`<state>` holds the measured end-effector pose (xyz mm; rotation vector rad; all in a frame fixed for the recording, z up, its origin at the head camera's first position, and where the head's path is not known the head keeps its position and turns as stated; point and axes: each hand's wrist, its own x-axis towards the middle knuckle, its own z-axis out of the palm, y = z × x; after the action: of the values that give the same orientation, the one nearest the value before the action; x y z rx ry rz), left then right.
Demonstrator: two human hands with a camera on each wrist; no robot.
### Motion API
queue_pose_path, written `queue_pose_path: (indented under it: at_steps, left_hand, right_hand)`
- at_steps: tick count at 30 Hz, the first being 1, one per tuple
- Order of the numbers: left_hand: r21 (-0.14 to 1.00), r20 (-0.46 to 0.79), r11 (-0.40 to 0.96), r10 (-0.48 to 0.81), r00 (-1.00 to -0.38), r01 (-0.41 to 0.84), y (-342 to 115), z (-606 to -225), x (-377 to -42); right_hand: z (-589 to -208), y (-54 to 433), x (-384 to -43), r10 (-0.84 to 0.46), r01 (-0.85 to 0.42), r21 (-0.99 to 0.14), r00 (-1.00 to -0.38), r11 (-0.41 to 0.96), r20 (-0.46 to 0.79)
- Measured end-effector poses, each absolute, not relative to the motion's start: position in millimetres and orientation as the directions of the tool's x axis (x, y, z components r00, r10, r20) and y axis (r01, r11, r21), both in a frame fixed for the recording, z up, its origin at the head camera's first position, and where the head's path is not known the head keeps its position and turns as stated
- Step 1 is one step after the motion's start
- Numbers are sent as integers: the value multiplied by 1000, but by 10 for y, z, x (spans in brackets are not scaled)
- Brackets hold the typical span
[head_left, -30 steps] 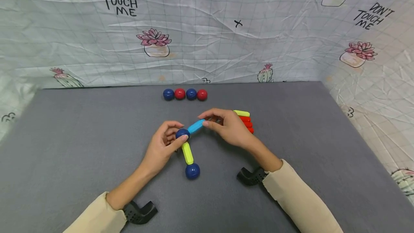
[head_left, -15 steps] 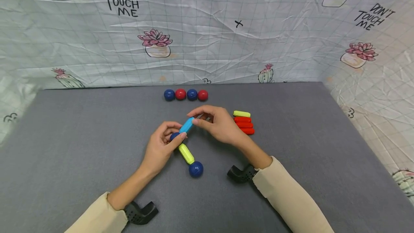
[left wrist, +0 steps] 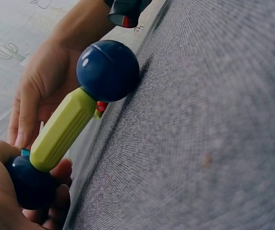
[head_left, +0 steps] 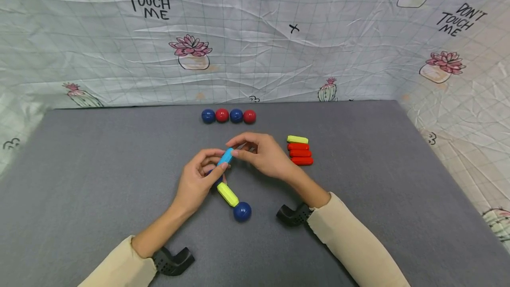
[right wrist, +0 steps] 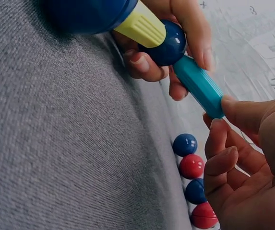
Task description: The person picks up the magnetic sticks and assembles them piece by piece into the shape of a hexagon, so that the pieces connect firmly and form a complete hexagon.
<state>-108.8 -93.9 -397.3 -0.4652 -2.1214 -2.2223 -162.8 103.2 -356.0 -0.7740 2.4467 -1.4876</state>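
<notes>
My left hand [head_left: 196, 178] grips a dark blue ball [right wrist: 170, 44] between thumb and fingers; they hide much of it in the head view. From that ball a yellow-green magnetic stick [head_left: 228, 195] runs toward the front right, with a second dark blue ball [head_left: 242, 212] at its other end. A light blue magnetic stick [right wrist: 199, 86] meets the gripped ball on the far side. Its outer end is pinched between the thumb and fingertips of my right hand [head_left: 267, 156]. Both hands are close together near the middle of the grey table.
Blue and red balls [head_left: 222, 115] stand in a row toward the back of the table [head_left: 119, 158]. Right of my right hand lie several red sticks [head_left: 300, 153] side by side, with one yellow-green stick [head_left: 297, 139] behind them. A printed cloth [head_left: 255, 25] hangs behind the table.
My right hand has moved left with the light blue stick, which now points more steeply away. The yellow-green stick's ball end has swung slightly right. The stacked sticks have come into full view.
</notes>
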Motion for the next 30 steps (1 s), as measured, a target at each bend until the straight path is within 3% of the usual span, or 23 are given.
queue_pose_path:
  at_steps: [7,13,19,25,30]
  left_hand:
    - [968,246,-87,182,-952,234,-938,-3984,-1097]
    - [968,251,-64,180,-951,244,-940,-3985,-1097]
    - [964,266,-52,181,-947,261,-940,-3981,-1086]
    - [965,262,-42,192,-946,258,-939,-3968,-1084]
    - [967,256,-35,194,-947,254,-941,-3960,-1077]
  right_hand:
    - [-3564,1056,-1676,-464,-327,-864,-877,384,126]
    - [-3642,1112,-1882,-251,-290,-847,-949,446,193]
    - [-3715,1096,-2018,-103,-215,-845,-977,489,189]
    - [-3727,1035,-2109,-96,-192,-833,-981,519,166]
    - [-3743,987,-2148,-162,-224,-789,-974,572,158]
